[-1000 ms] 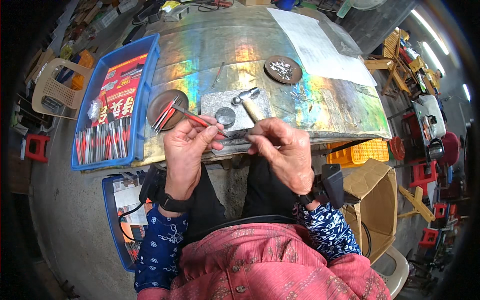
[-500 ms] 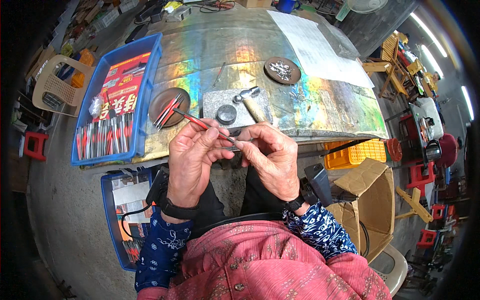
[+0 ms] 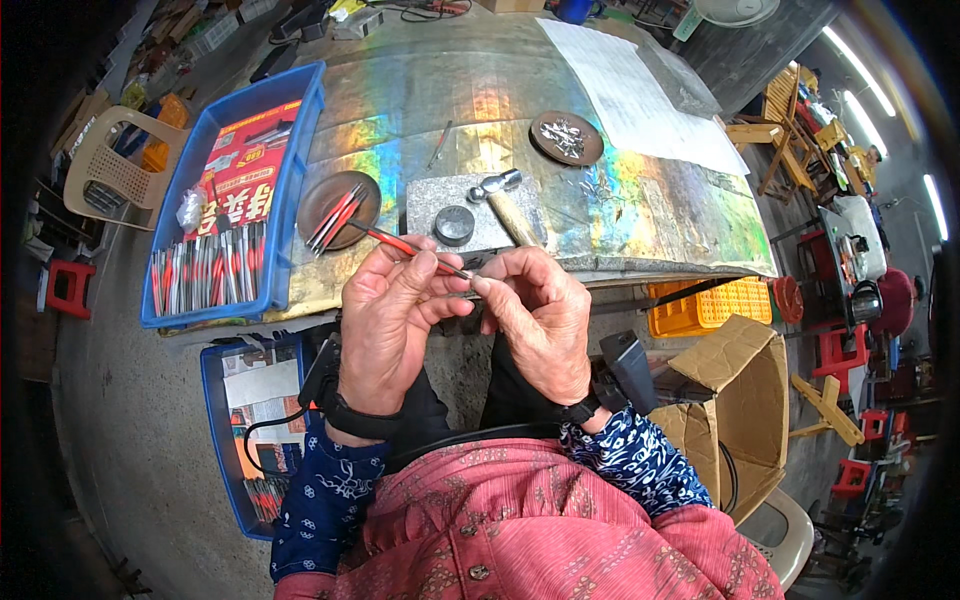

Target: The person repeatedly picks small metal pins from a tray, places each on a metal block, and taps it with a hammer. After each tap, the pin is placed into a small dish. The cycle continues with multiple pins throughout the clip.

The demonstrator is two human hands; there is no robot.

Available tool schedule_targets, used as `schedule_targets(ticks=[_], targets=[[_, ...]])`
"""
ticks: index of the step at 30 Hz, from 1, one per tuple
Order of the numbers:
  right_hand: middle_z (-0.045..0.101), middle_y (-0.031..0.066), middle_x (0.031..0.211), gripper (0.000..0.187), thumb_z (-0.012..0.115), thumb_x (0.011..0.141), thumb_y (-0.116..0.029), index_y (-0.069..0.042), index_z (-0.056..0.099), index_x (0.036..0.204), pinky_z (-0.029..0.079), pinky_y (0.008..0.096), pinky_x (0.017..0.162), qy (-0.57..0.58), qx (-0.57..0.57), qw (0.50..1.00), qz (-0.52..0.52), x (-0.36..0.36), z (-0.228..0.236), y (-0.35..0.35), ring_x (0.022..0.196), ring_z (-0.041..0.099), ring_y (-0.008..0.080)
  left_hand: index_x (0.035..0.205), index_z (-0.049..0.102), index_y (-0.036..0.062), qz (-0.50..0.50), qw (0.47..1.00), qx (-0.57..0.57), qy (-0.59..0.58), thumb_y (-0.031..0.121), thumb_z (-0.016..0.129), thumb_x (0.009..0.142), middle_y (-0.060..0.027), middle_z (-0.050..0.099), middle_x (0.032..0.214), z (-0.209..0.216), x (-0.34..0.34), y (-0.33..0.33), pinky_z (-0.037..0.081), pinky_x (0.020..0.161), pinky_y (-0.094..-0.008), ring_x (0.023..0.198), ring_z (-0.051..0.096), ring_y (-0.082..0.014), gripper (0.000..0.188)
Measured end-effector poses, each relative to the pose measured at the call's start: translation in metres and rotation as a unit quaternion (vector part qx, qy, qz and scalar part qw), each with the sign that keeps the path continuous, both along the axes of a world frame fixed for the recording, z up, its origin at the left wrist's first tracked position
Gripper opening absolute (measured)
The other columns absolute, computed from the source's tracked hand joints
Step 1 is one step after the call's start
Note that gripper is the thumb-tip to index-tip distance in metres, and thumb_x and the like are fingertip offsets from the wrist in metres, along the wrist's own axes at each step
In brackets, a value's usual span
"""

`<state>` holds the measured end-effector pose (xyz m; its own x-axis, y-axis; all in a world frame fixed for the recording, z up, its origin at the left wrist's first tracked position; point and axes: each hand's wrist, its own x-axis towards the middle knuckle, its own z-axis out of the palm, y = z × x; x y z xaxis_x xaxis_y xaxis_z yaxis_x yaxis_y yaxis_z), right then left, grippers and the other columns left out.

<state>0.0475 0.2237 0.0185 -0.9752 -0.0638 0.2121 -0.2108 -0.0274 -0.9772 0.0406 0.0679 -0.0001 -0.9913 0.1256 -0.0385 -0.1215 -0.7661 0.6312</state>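
My left hand (image 3: 390, 310) pinches a thin red-handled tool (image 3: 400, 245) that slants up to the left. My right hand (image 3: 540, 315) meets it at the metal tip, fingertips pinched on a tiny part too small to make out. Both hands hover just in front of the table's near edge. Right behind them lies a grey stone slab (image 3: 440, 200) with a small round metal die (image 3: 454, 224) and a wooden-handled hammer (image 3: 505, 205) on it. A brown round dish (image 3: 325, 195) left of the slab holds a few more red-handled tools.
The table is covered in iridescent foil (image 3: 520, 100). A blue tray (image 3: 290, 120) at left holds several red-handled tools and a red printed pack. A dark dish of small metal parts (image 3: 566, 137) and white paper (image 3: 640, 90) lie farther back. A cardboard box (image 3: 740, 390) stands at right, another blue tray (image 3: 215, 400) on the floor.
My hands have come together in front of the slab: the right hand moved left to meet the tip of the tool held in my left hand.
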Motion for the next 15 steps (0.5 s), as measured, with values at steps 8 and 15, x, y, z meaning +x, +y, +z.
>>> schedule_targets(ticks=[8,15], targets=[[0.059,0.0050,0.069,0.006,0.064,0.087,0.001,0.002,0.059,0.085,0.044,0.0240,0.050,0.037,0.025,0.997,-0.062,-0.002,-0.010,-0.008,0.056,0.054,0.0081,0.108,0.056,-0.0007,0.077,0.995,-0.058,0.036,0.007,0.060,0.094,-0.0145,0.068,0.094,-0.002,0.002,0.014,0.059,0.070,-0.0294,0.079,0.068,-0.0180,0.017],[0.060,0.0095,0.076,0.009,0.067,0.082,0.001,0.000,0.060,0.087,0.047,0.0294,0.055,0.104,0.157,0.980,-0.058,-0.011,-0.009,-0.003,0.061,0.060,0.0194,0.110,0.055,0.0003,0.078,0.994,-0.065,0.036,0.007,0.055,0.097,-0.0143,0.066,0.095,-0.007,-0.007,0.010,0.060,0.071,-0.0321,0.080,0.068,-0.0191,0.015]])
